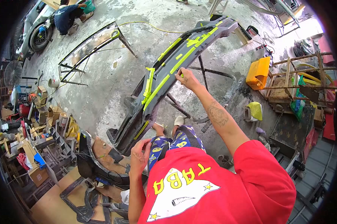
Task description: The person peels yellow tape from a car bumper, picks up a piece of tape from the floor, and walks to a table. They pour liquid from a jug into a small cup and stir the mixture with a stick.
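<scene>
The yellow capital letters "TABA" [174, 181] are printed across the front of the red short-sleeved cloth shirt [228, 194], partly over a white panel [192, 189] with yellow stars [207, 187]. A small mark [39, 177] is borne by the brown cardboard box [35, 172] at the left but cannot be read.

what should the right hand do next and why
Probably press the yellow-green bit along the grey panel's edge: the right hand seems to pinch it right beside that edge, and a similarly coloured tape strip already runs along the panel nearby.
</scene>
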`<state>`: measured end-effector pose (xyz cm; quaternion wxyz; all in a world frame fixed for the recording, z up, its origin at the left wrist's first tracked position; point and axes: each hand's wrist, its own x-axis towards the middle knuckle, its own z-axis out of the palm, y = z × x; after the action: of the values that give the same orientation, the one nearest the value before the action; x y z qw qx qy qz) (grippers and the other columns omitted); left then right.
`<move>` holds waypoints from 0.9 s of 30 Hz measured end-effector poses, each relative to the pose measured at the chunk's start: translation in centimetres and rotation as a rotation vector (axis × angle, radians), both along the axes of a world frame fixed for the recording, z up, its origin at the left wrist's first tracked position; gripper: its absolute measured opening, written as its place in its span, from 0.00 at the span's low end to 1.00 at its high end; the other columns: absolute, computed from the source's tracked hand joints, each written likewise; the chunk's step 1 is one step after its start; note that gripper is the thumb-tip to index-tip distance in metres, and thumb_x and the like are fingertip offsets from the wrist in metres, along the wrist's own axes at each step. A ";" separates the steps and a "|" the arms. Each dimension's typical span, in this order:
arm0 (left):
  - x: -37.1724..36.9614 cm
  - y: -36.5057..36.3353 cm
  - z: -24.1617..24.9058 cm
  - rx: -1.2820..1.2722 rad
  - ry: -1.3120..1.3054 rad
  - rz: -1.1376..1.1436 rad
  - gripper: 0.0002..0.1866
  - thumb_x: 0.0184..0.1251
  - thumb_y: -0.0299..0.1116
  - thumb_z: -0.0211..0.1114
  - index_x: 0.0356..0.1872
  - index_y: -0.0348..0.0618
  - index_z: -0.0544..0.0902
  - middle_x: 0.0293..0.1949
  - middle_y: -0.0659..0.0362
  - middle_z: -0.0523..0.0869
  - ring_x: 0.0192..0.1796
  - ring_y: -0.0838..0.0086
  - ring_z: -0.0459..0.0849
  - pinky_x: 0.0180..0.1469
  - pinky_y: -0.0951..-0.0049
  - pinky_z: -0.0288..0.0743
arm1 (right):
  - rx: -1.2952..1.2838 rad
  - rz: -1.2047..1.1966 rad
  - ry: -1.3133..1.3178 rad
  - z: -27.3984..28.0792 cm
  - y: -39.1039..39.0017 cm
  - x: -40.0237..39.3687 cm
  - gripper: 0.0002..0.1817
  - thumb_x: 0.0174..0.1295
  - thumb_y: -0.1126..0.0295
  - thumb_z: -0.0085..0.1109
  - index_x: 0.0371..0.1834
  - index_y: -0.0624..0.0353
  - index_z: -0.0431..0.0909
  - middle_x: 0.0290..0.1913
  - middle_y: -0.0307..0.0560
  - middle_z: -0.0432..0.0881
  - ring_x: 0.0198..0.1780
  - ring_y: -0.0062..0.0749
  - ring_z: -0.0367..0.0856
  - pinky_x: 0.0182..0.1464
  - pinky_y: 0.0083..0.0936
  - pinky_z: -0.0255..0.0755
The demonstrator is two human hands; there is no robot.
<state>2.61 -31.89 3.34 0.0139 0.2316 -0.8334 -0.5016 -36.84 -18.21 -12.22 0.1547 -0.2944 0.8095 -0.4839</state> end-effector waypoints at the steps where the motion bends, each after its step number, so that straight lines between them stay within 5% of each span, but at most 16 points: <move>1: 0.0 0.0 -0.1 0.009 -0.001 0.004 0.10 0.74 0.26 0.66 0.51 0.31 0.85 0.37 0.51 0.90 0.35 0.72 0.87 0.41 0.71 0.80 | 0.001 -0.001 0.001 -0.2 0.1 -0.1 0.17 0.71 0.61 0.66 0.35 0.65 0.73 0.25 0.47 0.79 0.26 0.28 0.79 0.29 0.31 0.73; 4: 0.0 -0.2 -0.1 0.006 0.009 0.016 0.10 0.74 0.26 0.65 0.51 0.31 0.85 0.38 0.50 0.90 0.35 0.72 0.87 0.41 0.71 0.80 | 0.032 -0.002 -0.013 -0.6 0.0 0.0 0.17 0.71 0.61 0.65 0.36 0.65 0.73 0.27 0.48 0.79 0.27 0.30 0.80 0.30 0.32 0.75; 6: 0.1 -0.2 0.3 -0.004 0.017 0.019 0.10 0.74 0.26 0.65 0.51 0.31 0.85 0.38 0.50 0.90 0.35 0.72 0.87 0.40 0.71 0.80 | -0.049 -0.080 -0.017 -0.8 -0.2 0.5 0.12 0.67 0.67 0.66 0.33 0.65 0.76 0.28 0.63 0.82 0.32 0.55 0.83 0.36 0.45 0.74; 9: 0.2 -0.4 0.0 -0.003 0.021 0.017 0.10 0.74 0.25 0.65 0.51 0.31 0.85 0.37 0.50 0.90 0.34 0.72 0.87 0.40 0.71 0.80 | -0.053 -0.100 0.035 -1.7 -0.2 0.4 0.11 0.66 0.69 0.65 0.33 0.66 0.75 0.29 0.65 0.81 0.32 0.58 0.82 0.36 0.46 0.73; 18: 0.6 -0.5 0.0 0.010 -0.015 0.022 0.08 0.75 0.25 0.64 0.49 0.32 0.85 0.39 0.47 0.89 0.37 0.65 0.89 0.41 0.69 0.81 | -0.016 -0.084 -0.079 0.0 0.0 1.1 0.13 0.70 0.64 0.64 0.35 0.64 0.76 0.26 0.54 0.82 0.29 0.35 0.83 0.33 0.36 0.76; 25: 0.9 -0.5 0.1 0.012 0.002 0.038 0.08 0.74 0.24 0.64 0.48 0.32 0.85 0.38 0.48 0.89 0.36 0.65 0.89 0.40 0.69 0.81 | -0.072 -0.143 -0.106 -1.2 -0.1 1.2 0.12 0.67 0.66 0.66 0.37 0.65 0.77 0.28 0.57 0.82 0.30 0.42 0.82 0.36 0.37 0.76; 27: 1.1 -0.6 0.0 0.007 0.004 0.036 0.08 0.74 0.25 0.64 0.48 0.32 0.85 0.38 0.48 0.89 0.35 0.65 0.89 0.40 0.69 0.81 | -0.029 -0.126 0.090 -0.8 0.0 1.7 0.11 0.65 0.67 0.68 0.37 0.64 0.78 0.32 0.59 0.84 0.34 0.49 0.83 0.40 0.40 0.77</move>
<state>3.75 -32.49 3.35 0.0237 0.2457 -0.8274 -0.5045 -35.17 -18.17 -13.01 0.0833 -0.2666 0.8255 -0.4904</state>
